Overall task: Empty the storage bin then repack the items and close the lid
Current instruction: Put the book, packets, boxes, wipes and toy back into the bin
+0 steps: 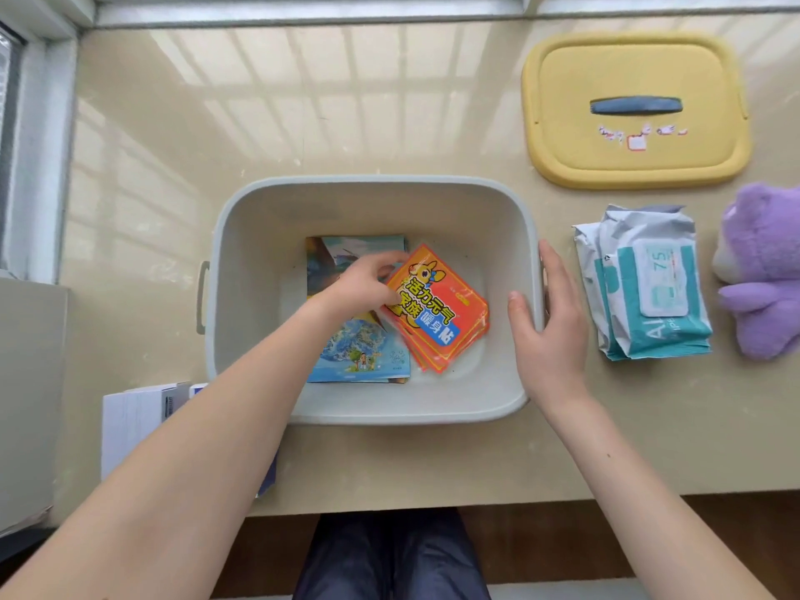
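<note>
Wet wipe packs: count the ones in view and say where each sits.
2. Both lie stacked on the table right of the storage bin: the top wipe pack, with the lower wipe pack showing beneath its left edge. More could be hidden underneath.

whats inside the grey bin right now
Inside the grey bin: a stack of orange packets gripped by the left hand, overlapping a blue illustrated book. Anything beneath the book is covered.
</note>
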A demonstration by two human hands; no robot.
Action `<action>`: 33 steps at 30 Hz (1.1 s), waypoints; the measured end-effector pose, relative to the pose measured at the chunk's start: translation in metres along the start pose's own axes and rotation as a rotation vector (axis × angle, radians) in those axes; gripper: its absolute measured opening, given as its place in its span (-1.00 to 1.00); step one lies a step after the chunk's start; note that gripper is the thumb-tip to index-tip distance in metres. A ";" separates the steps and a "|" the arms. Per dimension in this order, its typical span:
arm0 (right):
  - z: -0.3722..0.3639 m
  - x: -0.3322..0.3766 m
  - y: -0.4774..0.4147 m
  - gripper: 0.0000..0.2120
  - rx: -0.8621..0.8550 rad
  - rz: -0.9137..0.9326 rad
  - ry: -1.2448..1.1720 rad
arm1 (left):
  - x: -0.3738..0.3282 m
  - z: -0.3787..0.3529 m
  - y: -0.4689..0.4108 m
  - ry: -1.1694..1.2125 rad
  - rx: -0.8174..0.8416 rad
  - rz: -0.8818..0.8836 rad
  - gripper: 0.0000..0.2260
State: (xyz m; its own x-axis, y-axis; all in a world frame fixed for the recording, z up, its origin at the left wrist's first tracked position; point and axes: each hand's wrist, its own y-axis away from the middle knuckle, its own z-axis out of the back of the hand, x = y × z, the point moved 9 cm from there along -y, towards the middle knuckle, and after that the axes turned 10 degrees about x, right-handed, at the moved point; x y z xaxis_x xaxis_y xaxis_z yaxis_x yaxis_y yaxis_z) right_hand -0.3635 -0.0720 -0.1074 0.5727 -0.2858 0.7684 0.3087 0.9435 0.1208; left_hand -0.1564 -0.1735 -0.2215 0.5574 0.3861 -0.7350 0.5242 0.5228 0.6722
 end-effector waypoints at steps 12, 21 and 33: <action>0.001 0.001 0.000 -0.44 0.003 -0.019 -0.008 | 0.015 -0.031 0.009 0.807 -0.206 -0.049 -0.76; 0.000 0.003 0.001 -0.32 0.021 -0.031 -0.004 | 0.009 -0.032 0.015 0.400 -0.169 -0.056 -0.42; 0.000 0.001 0.001 -0.31 0.017 -0.040 -0.047 | -0.006 -0.023 0.022 -0.136 -0.420 -0.131 -0.31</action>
State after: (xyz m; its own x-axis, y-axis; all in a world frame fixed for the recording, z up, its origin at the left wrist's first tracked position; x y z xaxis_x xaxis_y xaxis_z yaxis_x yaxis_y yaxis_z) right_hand -0.3627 -0.0715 -0.1065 0.5237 -0.3154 0.7914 0.3176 0.9343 0.1622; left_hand -0.1633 -0.1467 -0.2043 0.5980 0.2074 -0.7742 0.3054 0.8341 0.4594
